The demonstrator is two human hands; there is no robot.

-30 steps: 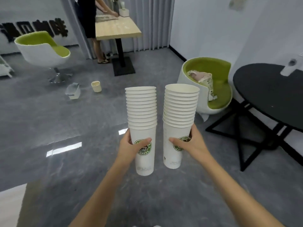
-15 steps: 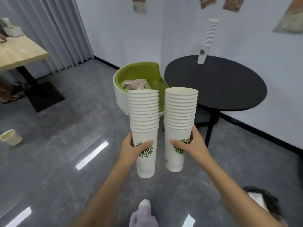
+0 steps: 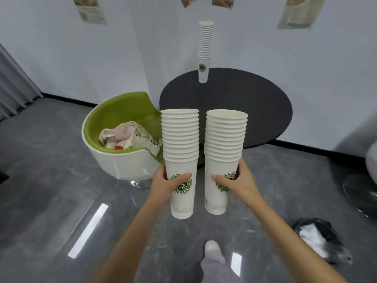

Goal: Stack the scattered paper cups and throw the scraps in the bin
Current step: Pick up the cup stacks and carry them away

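I hold two upright stacks of white paper cups with green coffee logos in front of me. My left hand (image 3: 166, 183) grips the bottom cup of the left cup stack (image 3: 180, 139). My right hand (image 3: 239, 183) grips the bottom cup of the right cup stack (image 3: 224, 137). The stacks stand side by side, a small gap between them. A third, taller cup stack (image 3: 205, 48) stands on the far part of the round black table (image 3: 261, 103). A bin with a black liner (image 3: 318, 240) sits on the floor at the lower right.
A green and white tub chair (image 3: 122, 160) holding a cloth bag (image 3: 130, 137) stands left of the table. Grey glossy floor surrounds me. My foot in a grey sock (image 3: 213, 256) shows below. A chair base (image 3: 361, 190) is at the right edge.
My view has swung right and closer to the black table; the wooden table and floor cup have left the frame. Both hands keep the same grip on the stacks.
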